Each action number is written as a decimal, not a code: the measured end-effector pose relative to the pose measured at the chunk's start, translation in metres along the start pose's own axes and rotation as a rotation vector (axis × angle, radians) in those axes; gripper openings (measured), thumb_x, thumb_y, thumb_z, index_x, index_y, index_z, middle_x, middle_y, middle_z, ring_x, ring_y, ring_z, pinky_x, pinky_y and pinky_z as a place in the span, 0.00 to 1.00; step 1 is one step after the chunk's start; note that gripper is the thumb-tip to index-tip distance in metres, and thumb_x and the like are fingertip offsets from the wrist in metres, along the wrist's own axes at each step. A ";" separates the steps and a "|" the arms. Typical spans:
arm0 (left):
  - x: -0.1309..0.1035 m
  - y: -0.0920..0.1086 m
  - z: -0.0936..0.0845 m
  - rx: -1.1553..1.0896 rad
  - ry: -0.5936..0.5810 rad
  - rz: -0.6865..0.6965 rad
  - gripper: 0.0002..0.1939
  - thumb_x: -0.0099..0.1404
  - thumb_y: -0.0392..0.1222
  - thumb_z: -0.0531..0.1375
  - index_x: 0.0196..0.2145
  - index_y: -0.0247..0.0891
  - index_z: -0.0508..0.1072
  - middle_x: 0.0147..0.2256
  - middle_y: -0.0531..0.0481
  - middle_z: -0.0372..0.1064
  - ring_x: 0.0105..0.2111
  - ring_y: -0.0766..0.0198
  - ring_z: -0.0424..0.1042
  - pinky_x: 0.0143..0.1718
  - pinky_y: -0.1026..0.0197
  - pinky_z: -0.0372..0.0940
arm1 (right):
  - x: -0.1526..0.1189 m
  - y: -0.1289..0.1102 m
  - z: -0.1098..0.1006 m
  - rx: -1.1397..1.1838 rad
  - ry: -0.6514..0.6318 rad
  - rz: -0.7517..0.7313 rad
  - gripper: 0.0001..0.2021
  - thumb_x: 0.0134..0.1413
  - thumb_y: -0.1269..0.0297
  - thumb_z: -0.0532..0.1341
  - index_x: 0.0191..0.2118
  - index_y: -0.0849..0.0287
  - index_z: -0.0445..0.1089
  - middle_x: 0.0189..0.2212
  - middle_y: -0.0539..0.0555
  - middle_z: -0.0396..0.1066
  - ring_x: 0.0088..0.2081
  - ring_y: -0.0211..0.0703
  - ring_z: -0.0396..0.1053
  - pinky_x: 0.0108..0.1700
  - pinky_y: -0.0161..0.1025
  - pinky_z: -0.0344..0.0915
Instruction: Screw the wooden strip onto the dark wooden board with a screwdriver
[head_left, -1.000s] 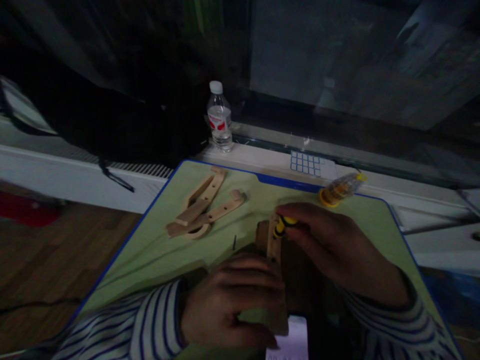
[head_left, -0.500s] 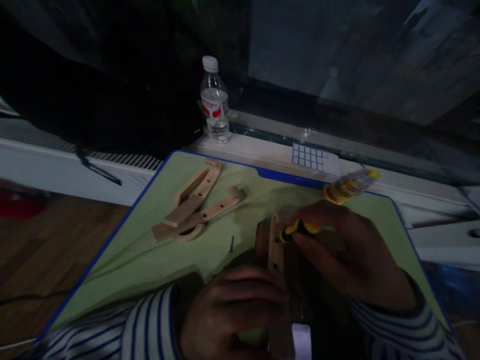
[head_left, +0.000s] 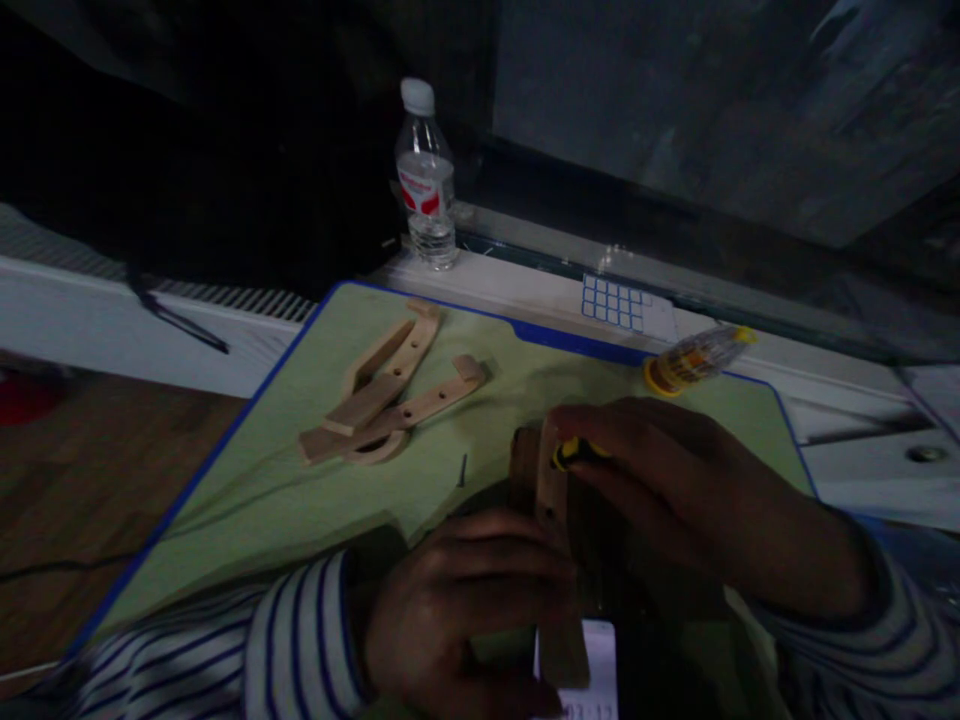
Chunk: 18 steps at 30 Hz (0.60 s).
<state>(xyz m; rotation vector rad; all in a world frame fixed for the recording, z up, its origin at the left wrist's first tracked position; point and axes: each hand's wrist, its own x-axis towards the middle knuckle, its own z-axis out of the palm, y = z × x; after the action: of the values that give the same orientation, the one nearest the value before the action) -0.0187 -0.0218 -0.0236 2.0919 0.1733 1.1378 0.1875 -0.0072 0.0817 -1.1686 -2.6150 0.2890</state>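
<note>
Left of the drilled wooden strip [head_left: 551, 490], a loose metal pin [head_left: 462, 470] lay where your left hand [head_left: 457, 600], closed over the strip, might have brushed it away. A slack grip could have let the strip twist between your hands. On its right, your right hand [head_left: 660, 470] pinched a yellow-and-black tool [head_left: 574, 453]; slanted pressure risked slipping. Compared with half a second earlier, your right fingers hid more of the tool.

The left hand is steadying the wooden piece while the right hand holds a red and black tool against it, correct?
Not quite: the head view shows the tool is yellow and black. The left hand does steady the wooden piece, and the right holds the tool against it.
</note>
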 end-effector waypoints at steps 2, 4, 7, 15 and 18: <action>0.001 0.000 0.000 0.003 0.008 0.019 0.22 0.58 0.45 0.64 0.48 0.33 0.69 0.39 0.42 0.76 0.43 0.59 0.74 0.47 0.57 0.70 | 0.003 0.001 0.001 -0.037 0.002 -0.018 0.16 0.62 0.69 0.53 0.55 0.57 0.59 0.42 0.55 0.74 0.41 0.42 0.72 0.41 0.41 0.69; 0.003 0.000 -0.001 0.006 0.011 0.025 0.21 0.58 0.46 0.64 0.47 0.32 0.70 0.39 0.41 0.77 0.43 0.59 0.75 0.47 0.58 0.71 | 0.004 0.002 0.004 -0.060 0.044 -0.024 0.14 0.63 0.68 0.52 0.53 0.59 0.60 0.41 0.55 0.74 0.40 0.42 0.72 0.39 0.40 0.69; 0.006 0.002 -0.002 0.005 0.006 0.008 0.20 0.59 0.46 0.64 0.46 0.32 0.70 0.39 0.42 0.77 0.43 0.60 0.75 0.48 0.59 0.70 | 0.001 0.005 0.011 -0.078 0.125 0.009 0.13 0.62 0.67 0.53 0.52 0.59 0.60 0.42 0.55 0.73 0.41 0.41 0.71 0.39 0.37 0.68; 0.005 0.003 -0.003 0.013 -0.011 -0.011 0.20 0.58 0.45 0.65 0.45 0.31 0.70 0.40 0.42 0.77 0.44 0.59 0.75 0.49 0.60 0.70 | -0.011 -0.002 0.022 -0.173 0.250 0.108 0.14 0.61 0.67 0.55 0.52 0.58 0.59 0.38 0.52 0.72 0.39 0.37 0.70 0.38 0.32 0.68; 0.004 0.003 -0.003 0.007 -0.014 -0.019 0.20 0.59 0.45 0.64 0.46 0.32 0.70 0.40 0.42 0.77 0.44 0.59 0.75 0.49 0.59 0.70 | -0.008 -0.006 0.023 -0.214 0.270 0.122 0.12 0.62 0.66 0.54 0.51 0.58 0.59 0.37 0.52 0.72 0.38 0.37 0.70 0.38 0.32 0.68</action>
<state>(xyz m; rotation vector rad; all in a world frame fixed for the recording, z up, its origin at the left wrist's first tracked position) -0.0193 -0.0207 -0.0173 2.0997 0.1897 1.1124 0.1810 -0.0186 0.0605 -1.3348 -2.3867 -0.1229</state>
